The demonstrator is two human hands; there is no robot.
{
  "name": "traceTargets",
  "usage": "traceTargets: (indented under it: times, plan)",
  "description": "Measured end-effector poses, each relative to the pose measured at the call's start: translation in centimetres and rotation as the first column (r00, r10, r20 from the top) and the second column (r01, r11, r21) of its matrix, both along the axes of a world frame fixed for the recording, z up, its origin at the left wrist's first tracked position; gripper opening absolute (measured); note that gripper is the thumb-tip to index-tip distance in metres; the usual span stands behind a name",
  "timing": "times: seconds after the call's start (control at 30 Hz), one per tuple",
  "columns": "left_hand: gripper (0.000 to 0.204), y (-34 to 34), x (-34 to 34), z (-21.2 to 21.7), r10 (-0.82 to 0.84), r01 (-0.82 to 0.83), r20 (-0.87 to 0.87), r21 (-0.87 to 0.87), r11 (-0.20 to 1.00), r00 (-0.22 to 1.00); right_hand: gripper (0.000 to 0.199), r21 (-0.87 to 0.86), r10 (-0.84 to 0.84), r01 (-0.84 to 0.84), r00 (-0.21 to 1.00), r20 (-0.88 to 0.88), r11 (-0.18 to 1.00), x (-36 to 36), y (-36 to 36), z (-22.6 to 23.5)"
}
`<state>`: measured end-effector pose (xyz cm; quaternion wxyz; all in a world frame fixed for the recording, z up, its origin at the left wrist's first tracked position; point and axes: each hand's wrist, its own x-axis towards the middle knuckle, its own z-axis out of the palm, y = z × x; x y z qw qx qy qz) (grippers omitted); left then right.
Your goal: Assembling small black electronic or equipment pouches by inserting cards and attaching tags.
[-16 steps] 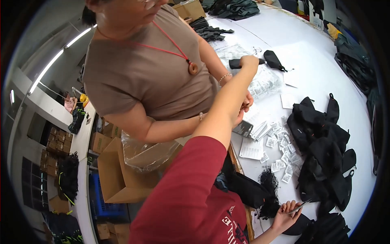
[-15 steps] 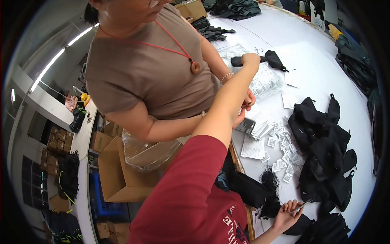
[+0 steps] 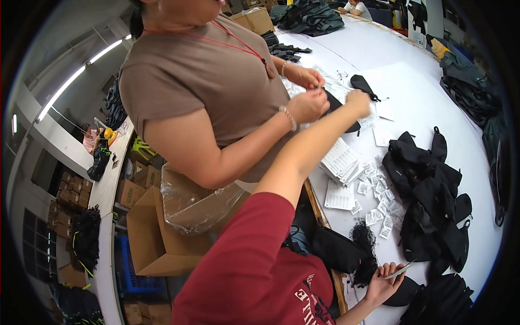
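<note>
left hand (image 3: 358,102) far, curled, cannot tell if gripping, near black pouch (image 3: 362,84); right hand (image 3: 385,279) near, clamped on thin card (image 3: 401,270).

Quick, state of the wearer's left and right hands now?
Left hand: curled and blurred; whether it holds anything cannot be told.
Right hand: closed, holding a thin pale card between thumb and fingers.

Matt cloth pouches (image 3: 425,181), glossy plastic film (image 3: 186,215)

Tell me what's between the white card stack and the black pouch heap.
Between the card stack and pouch heap, the head view shows scattered small white tags.
</note>
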<state>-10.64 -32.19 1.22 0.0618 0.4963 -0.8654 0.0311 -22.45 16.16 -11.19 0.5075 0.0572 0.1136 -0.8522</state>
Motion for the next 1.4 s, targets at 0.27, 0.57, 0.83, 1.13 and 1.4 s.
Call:
traceTargets:
  times: [0.27,0.57,0.83,1.13,1.4]
  plan:
    - [0.031,20.7,-0.8,2.3,-0.426,0.684,-0.660,0.186,0.705,0.619,0.023,0.011,-0.083,0.083,0.991,0.100,0.997,0.3,-0.5,0.1]
    - [0.041,29.2,3.5,-9.6,-0.506,0.852,-0.687,0.384,0.357,0.522,0.021,0.100,-0.094,0.077,0.980,0.173,0.992,0.2,-0.2,-0.5]
    - [0.050,32.4,4.5,-12.2,-0.678,0.846,-0.515,0.235,0.478,0.525,0.019,0.244,-0.112,0.109,0.994,-0.002,0.964,-0.3,0.1,-1.2]
    - [0.041,34.0,7.8,-11.5,-0.586,0.790,-0.550,0.265,0.553,0.595,0.022,0.375,-0.256,0.207,0.963,0.088,0.904,1.6,-2.4,1.9]
    - [0.038,32.2,9.5,-10.2,-0.478,0.748,-0.620,0.292,0.596,0.622,0.022,0.344,-0.238,0.279,0.958,-0.157,0.896,-0.3,-2.8,-0.2]
